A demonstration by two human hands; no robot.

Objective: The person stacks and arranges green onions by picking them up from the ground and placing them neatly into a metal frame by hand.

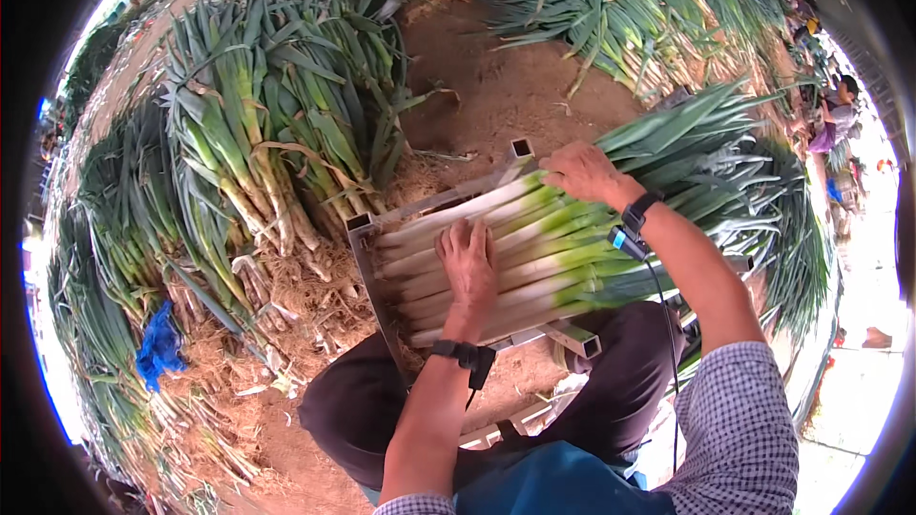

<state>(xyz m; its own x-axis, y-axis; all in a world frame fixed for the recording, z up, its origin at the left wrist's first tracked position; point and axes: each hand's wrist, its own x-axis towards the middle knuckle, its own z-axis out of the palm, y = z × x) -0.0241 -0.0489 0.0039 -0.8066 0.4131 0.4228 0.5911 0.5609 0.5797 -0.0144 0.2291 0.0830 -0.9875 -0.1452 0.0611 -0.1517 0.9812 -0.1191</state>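
Peeled leeks (515,243) lie side by side across a square-tube metal frame (368,286) over my knees, white stems to the left and green leaves (694,143) to the right. My left hand (469,261) rests on top of the white stems with its fingers bent, near the middle of the row. At the far edge of the row, my right hand (581,170) lies over the outermost leek where white turns to green. Its fingertips are partly hidden, so whether it grips that leek cannot be told. Each wrist wears a black strap with a small device and cable.
Unpeeled leeks with roots stand in a large bundle (286,107) on the left. More leeks lie on the soil at the top right (644,7). A blue crumpled plastic bag (161,347) lies among roots. Another person (839,114) is at the far right.
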